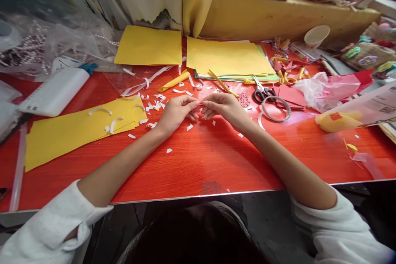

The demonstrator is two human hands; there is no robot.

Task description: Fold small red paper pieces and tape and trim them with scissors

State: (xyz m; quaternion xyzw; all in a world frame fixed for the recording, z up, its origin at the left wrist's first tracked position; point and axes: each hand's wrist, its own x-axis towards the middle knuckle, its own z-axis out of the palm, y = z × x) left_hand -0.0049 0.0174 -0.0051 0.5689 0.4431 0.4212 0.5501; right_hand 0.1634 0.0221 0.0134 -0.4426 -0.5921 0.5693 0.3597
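Note:
Over the middle of the red table (198, 165), my left hand (179, 111) and my right hand (225, 108) meet fingertip to fingertip. Both pinch a small red piece (199, 106), mostly hidden by the fingers; its shape cannot be made out. White paper scraps (159, 98) lie around my left hand. Beyond the hands are a rolled yellow paper (174, 81) and a thin yellow strip (223, 83). Black-handled scissors (262, 92) and a roll of tape (276, 109) lie right of my right hand.
Yellow sheets lie at the left (77, 130), back left (150, 46) and back centre (227, 55). A white box-like object (57, 93) is at the left. Red papers (290, 97), a paper cup (317, 36) and a clear plastic bag (361, 107) are on the right.

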